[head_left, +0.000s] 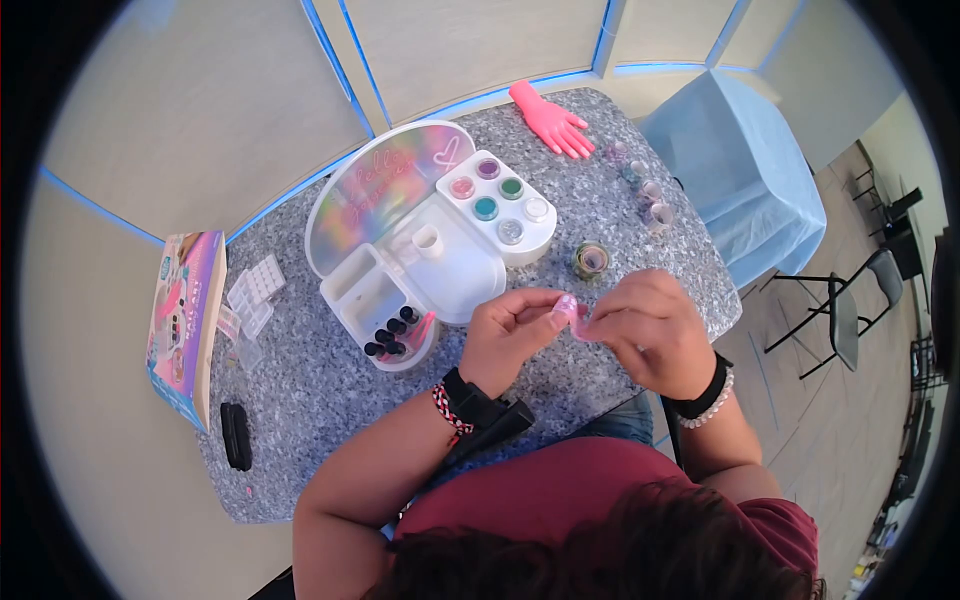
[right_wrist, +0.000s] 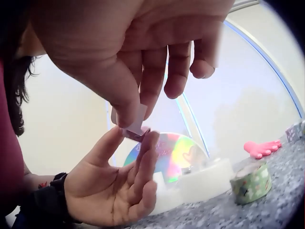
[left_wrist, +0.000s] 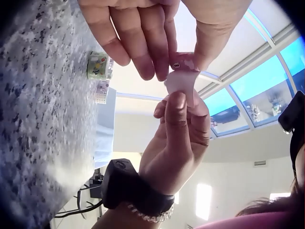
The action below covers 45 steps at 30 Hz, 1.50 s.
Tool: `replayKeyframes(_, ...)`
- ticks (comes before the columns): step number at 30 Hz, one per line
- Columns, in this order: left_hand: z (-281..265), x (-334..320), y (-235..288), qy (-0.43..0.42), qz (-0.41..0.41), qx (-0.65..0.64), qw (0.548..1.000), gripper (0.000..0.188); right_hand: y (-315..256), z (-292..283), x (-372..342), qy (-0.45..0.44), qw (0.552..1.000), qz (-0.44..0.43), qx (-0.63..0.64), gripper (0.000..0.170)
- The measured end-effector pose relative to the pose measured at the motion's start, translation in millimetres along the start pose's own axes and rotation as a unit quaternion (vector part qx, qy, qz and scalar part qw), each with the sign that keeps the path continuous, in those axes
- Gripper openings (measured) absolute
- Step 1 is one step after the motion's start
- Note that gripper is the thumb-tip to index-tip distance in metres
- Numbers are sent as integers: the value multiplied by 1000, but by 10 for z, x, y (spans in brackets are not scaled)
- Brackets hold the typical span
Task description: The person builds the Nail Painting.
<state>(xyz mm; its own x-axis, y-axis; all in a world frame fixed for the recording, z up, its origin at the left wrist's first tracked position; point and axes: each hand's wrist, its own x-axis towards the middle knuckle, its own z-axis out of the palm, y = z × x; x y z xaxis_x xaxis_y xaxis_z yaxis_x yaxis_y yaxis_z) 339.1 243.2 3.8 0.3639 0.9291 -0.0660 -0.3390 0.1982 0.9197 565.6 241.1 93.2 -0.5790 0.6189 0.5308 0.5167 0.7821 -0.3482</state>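
Observation:
Both hands meet above the table's front edge around a small roll of pinkish tape (head_left: 566,305). The left hand (head_left: 512,338) pinches the roll between thumb and fingers. A short strip (left_wrist: 183,82) hangs off the roll, pale on its facing side, and the right hand (head_left: 655,330) pinches its free end between thumb and forefinger. In the right wrist view the strip (right_wrist: 136,119) runs from the right thumb down to the roll at the left fingertips. The other right fingers are loosely bent.
Behind the hands stand a green patterned roll (head_left: 590,261) and an open white case (head_left: 455,262) with glitter pots and black-capped bottles. A pink model hand (head_left: 553,122) and several rolls lie at the back right; a box (head_left: 185,320) and black pouch (head_left: 236,436) are left.

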Motion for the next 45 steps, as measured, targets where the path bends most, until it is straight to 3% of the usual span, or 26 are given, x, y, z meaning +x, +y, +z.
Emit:
replayKeyframes(6,-12,7,12,-23,-20,-35,999,26,-91,154,32,11,1000,13,-23,24)
replayKeyframes(9,-7,15,-31,9,-3,-34,999,25,-155,125,77,11,1000,21,-11,24)
replayKeyframes(12,-27,23,-72,-13,-1,-58,998,22,-99,187,43,23,999,14,-24,29)
replayKeyframes(14,-50,32,-135,-98,43,-26,994,21,-98,231,4,38,999,32,-22,30)
replayKeyframes(18,-27,-6,-140,-103,13,-55,993,22,-165,302,16,71,995,62,-29,34)
replayKeyframes(20,-67,-3,-157,-107,-24,-51,993,33,-190,338,22,78,994,72,-24,31)
replayKeyframes(22,-13,0,-142,-104,4,-70,992,40,-184,356,24,85,993,82,-21,29)
replayKeyframes(23,20,-1,-124,-98,32,-88,991,48,-151,357,44,115,987,115,-1,26)
replayKeyframes(27,71,15,-20,-86,21,-49,995,58,173,339,36,170,961,216,30,24)
replayKeyframes(30,67,41,-30,-77,49,-3,996,57,351,346,14,162,953,249,63,23)
replayKeyframes(35,57,39,-6,-52,8,11,999,53,438,342,37,117,962,241,57,17)
replayKeyframes(37,52,43,-5,-52,5,11,999,52,419,361,67,99,951,280,86,15)
replayKeyframes(45,34,58,-18,-49,-8,6,999,50,437,378,25,51,967,249,16,21)
